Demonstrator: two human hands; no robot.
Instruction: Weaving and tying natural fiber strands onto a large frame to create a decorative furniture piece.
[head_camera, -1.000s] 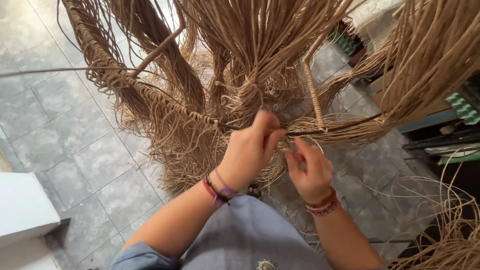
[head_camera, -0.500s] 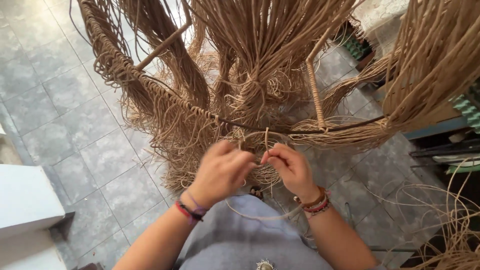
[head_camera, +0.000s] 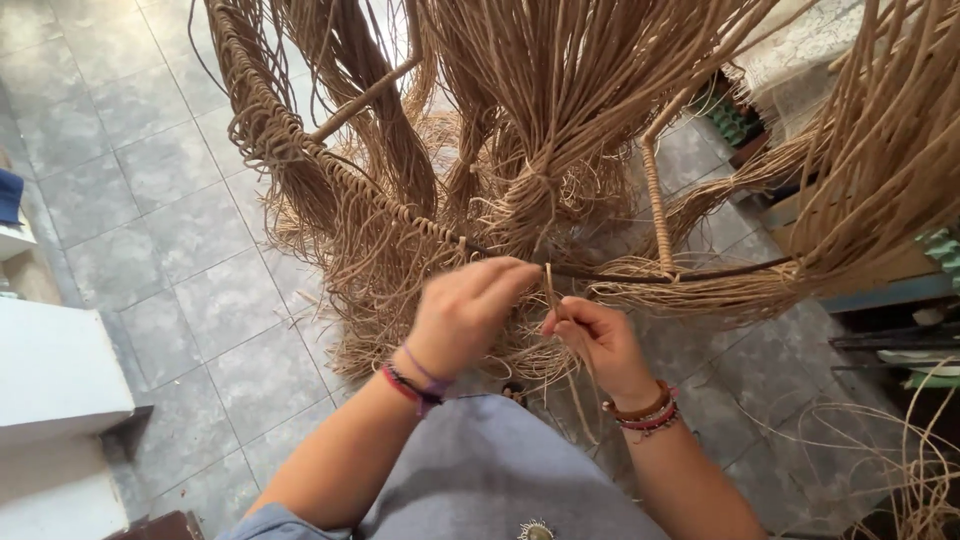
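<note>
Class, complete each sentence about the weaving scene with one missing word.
1. The right hand pinches a thin tan ____.
2. The left hand wears bands at its ____.
3. The wrapped frame rim stands over a floor of grey ____.

Missing words: strand; wrist; tiles

Left hand (head_camera: 462, 315) fingertips buried among rattan strands (head_camera: 560, 120), strand tops cut off by upper edge, right hand (head_camera: 598, 338) grip on thin strand unclear, elbows out of frame
</note>
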